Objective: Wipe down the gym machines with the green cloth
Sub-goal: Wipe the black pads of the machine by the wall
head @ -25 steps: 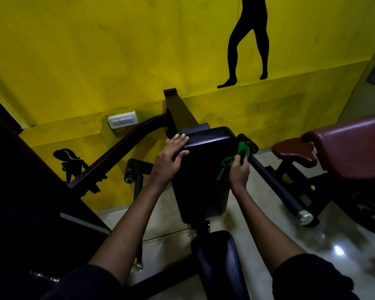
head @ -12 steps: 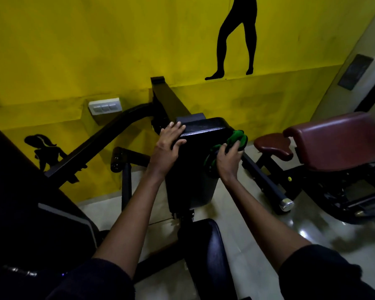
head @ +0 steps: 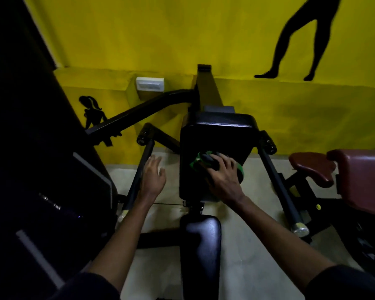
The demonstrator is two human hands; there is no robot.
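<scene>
Dim gym corner, yellow wall (head: 139,40) with black silhouette decals. Green cloth (head: 196,163) bunched against the front face of the black back pad (head: 214,135), pinned under the right hand (head: 223,176), fingers spread and pressing flat rather than gripping. Soft, light and limp by the look; likely to fold and slide on slick vinyl, so best worked with broad palm pressure across the middle. Left hand (head: 153,180) just beside the pad, loosely open, holding nothing, near the black lever arm (head: 139,176). Below, black seat pad (head: 200,239); far right, maroon bench (head: 359,176).
</scene>
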